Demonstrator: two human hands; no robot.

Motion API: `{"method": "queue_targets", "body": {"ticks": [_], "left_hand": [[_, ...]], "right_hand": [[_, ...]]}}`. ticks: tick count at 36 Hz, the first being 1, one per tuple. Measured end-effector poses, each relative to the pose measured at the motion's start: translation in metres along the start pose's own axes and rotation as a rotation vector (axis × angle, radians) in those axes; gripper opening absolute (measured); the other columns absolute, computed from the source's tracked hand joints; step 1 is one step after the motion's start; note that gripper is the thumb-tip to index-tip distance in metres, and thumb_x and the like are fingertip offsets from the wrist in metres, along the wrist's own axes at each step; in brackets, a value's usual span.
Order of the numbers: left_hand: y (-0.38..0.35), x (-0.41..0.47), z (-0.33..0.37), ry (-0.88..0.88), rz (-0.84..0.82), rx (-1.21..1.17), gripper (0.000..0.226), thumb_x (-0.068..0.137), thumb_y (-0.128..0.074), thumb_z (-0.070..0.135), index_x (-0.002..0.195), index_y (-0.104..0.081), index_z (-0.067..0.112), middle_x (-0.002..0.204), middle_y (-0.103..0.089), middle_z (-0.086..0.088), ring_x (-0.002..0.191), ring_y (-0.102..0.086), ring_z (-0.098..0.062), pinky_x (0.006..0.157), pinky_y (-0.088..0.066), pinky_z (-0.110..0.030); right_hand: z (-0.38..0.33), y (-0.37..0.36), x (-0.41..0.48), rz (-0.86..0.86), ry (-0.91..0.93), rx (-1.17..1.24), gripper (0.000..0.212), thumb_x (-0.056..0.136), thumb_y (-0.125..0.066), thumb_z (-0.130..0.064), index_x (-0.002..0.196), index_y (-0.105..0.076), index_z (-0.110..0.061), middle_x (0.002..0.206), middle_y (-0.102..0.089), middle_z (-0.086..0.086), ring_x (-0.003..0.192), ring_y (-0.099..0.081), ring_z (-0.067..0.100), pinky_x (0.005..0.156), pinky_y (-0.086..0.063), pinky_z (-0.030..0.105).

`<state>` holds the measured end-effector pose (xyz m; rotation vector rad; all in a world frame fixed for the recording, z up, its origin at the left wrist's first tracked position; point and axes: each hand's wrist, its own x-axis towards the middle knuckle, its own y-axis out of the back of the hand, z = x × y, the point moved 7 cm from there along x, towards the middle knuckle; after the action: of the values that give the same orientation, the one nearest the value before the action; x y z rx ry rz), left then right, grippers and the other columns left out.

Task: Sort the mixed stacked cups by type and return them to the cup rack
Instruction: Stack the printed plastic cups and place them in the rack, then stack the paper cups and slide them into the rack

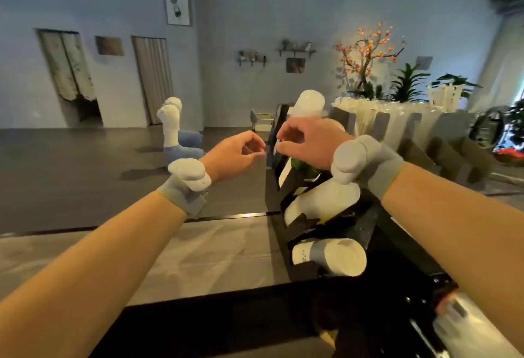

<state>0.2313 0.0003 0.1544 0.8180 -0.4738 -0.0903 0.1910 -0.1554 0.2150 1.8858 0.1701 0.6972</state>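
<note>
- Cup rack [295, 196], black, stands at the far right part of the counter [204, 247]; both hands are raised at its upper end.
- Right hand [309, 142]: fingers curled, fingertips [280, 143] pinched at the rack's top edge. Whether they grasp anything I cannot tell; blur hides the contact.
- Left hand [241, 153]: fingers loosely bent, tips just beside the right hand's, nothing visibly held.
- Grey wrist straps with white pods on both wrists [188, 182], [365, 162].
- White cup stacks lie tilted in the rack's slots: upper stack [309, 102] behind the right hand, middle stack [320, 201] below the right wrist, lowest stack [331, 255] with a grey band.
- Something green [304, 169] shows in the rack under the right palm; type unclear.
- Further right, grey dividers [411, 133] hold pale wrapped goods.
- Background: white and blue plush figure [173, 130] on the floor, orange-blossomed branch [368, 48], potted plants [408, 82].
</note>
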Motion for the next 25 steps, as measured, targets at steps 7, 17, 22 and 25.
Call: {"method": "queue_targets", "body": {"ticks": [7,17,22,25], "left_hand": [[0.006,-0.114,-0.032,0.132,-0.12,0.101,0.01,0.093,-0.065,0.028,0.103,-0.061,0.028,0.097,-0.069,0.001,0.089,-0.066,-0.017,0.09,-0.055,-0.043],[0.0,-0.274,-0.103,0.373,-0.199,0.153,0.007,0.094,-0.063,0.031,0.1,-0.061,0.032,0.097,-0.066,0.008,0.093,-0.064,-0.014,0.089,-0.051,-0.031],[-0.012,-0.346,-0.154,0.551,-0.276,0.136,0.022,0.094,-0.061,0.04,0.114,-0.059,0.029,0.111,-0.064,0.011,0.103,-0.062,-0.007,0.097,-0.049,-0.028],[-0.02,-0.378,-0.177,0.598,-0.268,0.128,0.03,0.092,-0.064,0.042,0.117,-0.057,0.027,0.117,-0.063,0.009,0.108,-0.061,-0.008,0.099,-0.05,-0.03]], "right_hand": [[-0.041,-0.058,-0.048,-0.194,0.071,0.149,0.032,0.091,-0.064,-0.039,0.114,-0.064,-0.017,0.105,-0.066,-0.002,0.094,-0.061,0.013,0.079,-0.044,0.021],[-0.101,-0.187,-0.122,-0.499,0.04,0.277,0.038,0.088,-0.067,-0.04,0.118,-0.063,-0.016,0.104,-0.061,-0.004,0.096,-0.059,0.014,0.083,-0.044,0.023],[-0.123,-0.257,-0.168,-0.623,-0.057,0.419,0.043,0.088,-0.068,-0.038,0.124,-0.059,-0.017,0.116,-0.064,0.0,0.1,-0.059,0.014,0.087,-0.046,0.025],[-0.133,-0.293,-0.188,-0.685,-0.111,0.45,0.046,0.088,-0.069,-0.039,0.126,-0.056,-0.017,0.113,-0.064,-0.001,0.102,-0.061,0.016,0.091,-0.05,0.029]]}}
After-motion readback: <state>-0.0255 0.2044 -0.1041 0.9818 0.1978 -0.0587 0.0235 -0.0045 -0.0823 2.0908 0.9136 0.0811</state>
